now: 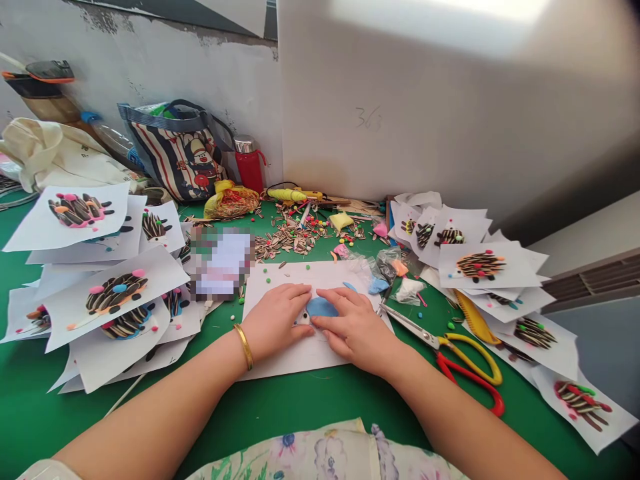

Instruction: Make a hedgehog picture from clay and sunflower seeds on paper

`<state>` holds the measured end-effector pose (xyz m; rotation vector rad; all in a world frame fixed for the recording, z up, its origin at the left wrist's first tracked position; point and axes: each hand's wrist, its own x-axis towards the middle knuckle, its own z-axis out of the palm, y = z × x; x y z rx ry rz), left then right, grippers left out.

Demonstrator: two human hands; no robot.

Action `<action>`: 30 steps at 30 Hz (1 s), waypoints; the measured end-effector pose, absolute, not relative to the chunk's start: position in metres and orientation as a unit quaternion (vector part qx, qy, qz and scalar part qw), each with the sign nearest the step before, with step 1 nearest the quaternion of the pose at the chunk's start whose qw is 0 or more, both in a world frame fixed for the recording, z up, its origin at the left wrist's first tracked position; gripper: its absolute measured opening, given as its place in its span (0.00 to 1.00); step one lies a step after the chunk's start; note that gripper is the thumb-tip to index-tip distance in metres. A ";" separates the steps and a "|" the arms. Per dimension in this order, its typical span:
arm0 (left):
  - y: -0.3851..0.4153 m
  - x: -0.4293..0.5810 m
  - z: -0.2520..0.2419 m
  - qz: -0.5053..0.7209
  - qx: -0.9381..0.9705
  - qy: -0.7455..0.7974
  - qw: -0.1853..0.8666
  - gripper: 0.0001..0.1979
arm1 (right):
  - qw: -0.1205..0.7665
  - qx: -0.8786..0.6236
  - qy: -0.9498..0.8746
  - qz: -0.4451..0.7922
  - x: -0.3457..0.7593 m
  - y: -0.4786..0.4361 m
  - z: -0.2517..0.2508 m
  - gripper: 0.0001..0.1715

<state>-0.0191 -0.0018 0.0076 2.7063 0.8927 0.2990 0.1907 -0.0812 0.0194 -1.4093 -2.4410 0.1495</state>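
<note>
A flattened piece of blue clay (323,307) lies on a white sheet of paper (280,357) in front of me. At its left end is a small white patch with a black dot. My left hand (280,313), with a gold bangle at the wrist, curves round that end, thumb and fingers against the clay. From the right, my right hand (355,327) grips the clay's edge, thumb low and fingers above. Both hands partly hide the clay. Right of the paper lie scissors (420,330) with yellow and red handles.
Decorated paper sheets (115,293) are piled at left, and more sheets (483,263) at right. Sunflower seeds (295,233) lie scattered behind the paper. Bagged white clay (410,291), a blurred phone (223,263), a red flask (249,167) and a striped bag (170,153) stand or lie around.
</note>
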 end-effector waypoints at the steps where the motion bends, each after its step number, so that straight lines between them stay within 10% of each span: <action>1: -0.002 -0.019 0.008 0.103 0.935 0.309 0.139 0.30 | 0.160 -0.493 -0.854 0.053 0.192 -0.081 0.020 0.15; 30: -0.003 -0.019 0.011 0.107 0.936 0.305 0.137 0.28 | 0.131 -0.464 -0.874 0.062 0.198 -0.080 0.022 0.16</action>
